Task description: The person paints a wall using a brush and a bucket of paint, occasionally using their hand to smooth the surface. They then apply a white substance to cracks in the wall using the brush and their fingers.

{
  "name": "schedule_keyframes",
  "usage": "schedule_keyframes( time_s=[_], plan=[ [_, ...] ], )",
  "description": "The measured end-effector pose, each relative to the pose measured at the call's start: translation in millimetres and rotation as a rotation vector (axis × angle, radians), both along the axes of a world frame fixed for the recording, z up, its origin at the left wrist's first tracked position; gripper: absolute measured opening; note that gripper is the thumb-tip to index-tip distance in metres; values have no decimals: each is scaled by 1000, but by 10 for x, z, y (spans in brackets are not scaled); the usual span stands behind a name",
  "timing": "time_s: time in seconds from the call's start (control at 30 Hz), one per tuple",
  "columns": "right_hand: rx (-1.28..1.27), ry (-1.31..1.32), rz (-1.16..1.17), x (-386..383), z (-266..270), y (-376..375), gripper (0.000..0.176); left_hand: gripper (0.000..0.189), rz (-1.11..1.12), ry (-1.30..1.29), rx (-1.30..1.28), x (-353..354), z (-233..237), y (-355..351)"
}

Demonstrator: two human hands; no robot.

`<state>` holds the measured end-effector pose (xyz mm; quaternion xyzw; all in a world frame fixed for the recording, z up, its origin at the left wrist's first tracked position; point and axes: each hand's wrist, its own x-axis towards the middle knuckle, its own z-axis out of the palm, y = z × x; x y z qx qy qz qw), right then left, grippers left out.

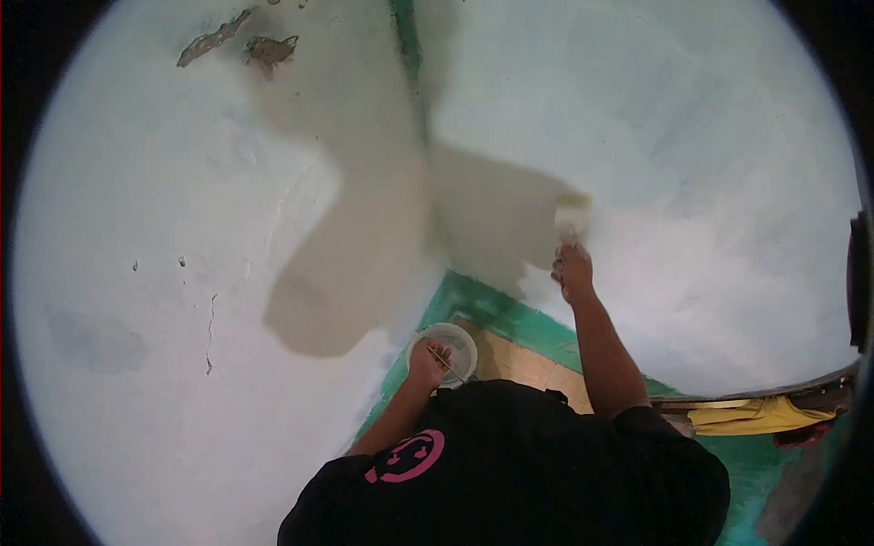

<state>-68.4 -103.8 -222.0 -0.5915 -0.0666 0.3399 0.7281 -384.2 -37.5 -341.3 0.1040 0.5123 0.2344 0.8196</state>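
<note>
A wide paint brush (573, 215) with pale bristles is up against the white right wall (710, 182). My right hand (573, 272) is closed round its handle. Lower down, near the corner, my left hand (428, 361) is over a white bucket (464, 351), with its fingers curled. A thin stick or handle (439, 357) crosses the palm of that hand. Light-coloured contents show inside the bucket.
The left wall (164, 182) has chipped patches (271, 51) and a crack (211, 335). Green paint (510, 314) borders both walls low down, above a tan surface (519, 362). A yellow cloth (760, 417) lies at the lower right.
</note>
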Motion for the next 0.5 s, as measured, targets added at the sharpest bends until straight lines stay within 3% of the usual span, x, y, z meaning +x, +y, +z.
schedule_keyframes(
  time_s=[0.03, 0.13, 0.2, 0.33, 0.37, 0.43, 0.5],
  plan=[
    [16, 147, 45, -40, -100, -71, 8, 16, 6, -1, -6, -14, -17, -19],
    [-39, 220, 43, 16, -237, -53, 9, 17, 35, 20, 1, -15, -57, -33],
    [60, 161, 103, 149, 126, 15, 10, 16, -58, -30, 41, -43, -11, -50],
    [292, 62, 111, 23, 1412, 11, 9, 15, -29, 18, 16, 12, -78, -59],
    [293, 62, 106, 4, 1559, -11, 9, 15, -56, -45, 40, 5, -181, -38],
    [472, -268, 120, -39, 1702, -34, 8, 15, -79, -106, 63, 0, -167, -56],
    [446, -240, 88, 0, 1564, -24, 10, 15, -10, 16, 69, 51, 59, -122]
  ],
)
